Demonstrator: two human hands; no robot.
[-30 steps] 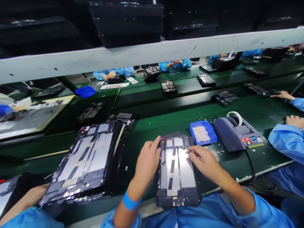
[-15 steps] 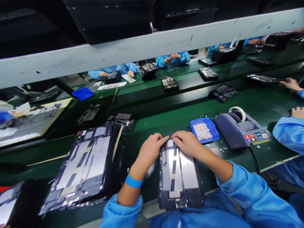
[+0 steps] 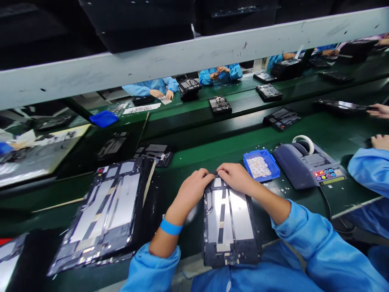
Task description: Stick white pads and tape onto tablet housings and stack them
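Pressing down on the far end of a dark, rectangular tablet frame with two silvery metal plates (image 3: pixel 228 221), lying flat on the green matte bench (image 3: pixel 212 152) just at its near edge. Left hand (image 3: pixel 191 190) curled over the frame's top left corner, fingertips bent onto its rim, a smooth blue band (image 3: pixel 170 227) snug around the wrist. Right hand (image 3: pixel 235 177) arched over the top right corner, fingers tucked down against the same rim (whether anything small is pinched underneath cannot be told). Fingertips of both hands nearly meeting at the middle of that edge. Just beside the right hand, a shallow blue plastic tray of small whitish pieces (image 3: pixel 261 165), and next to it a grey boxy tape dispenser with coloured buttons and a white roll (image 3: pixel 308 164). Well to the left, a stack of larger open tablet frames (image 3: pixel 105 213), glossy and slightly tilted.
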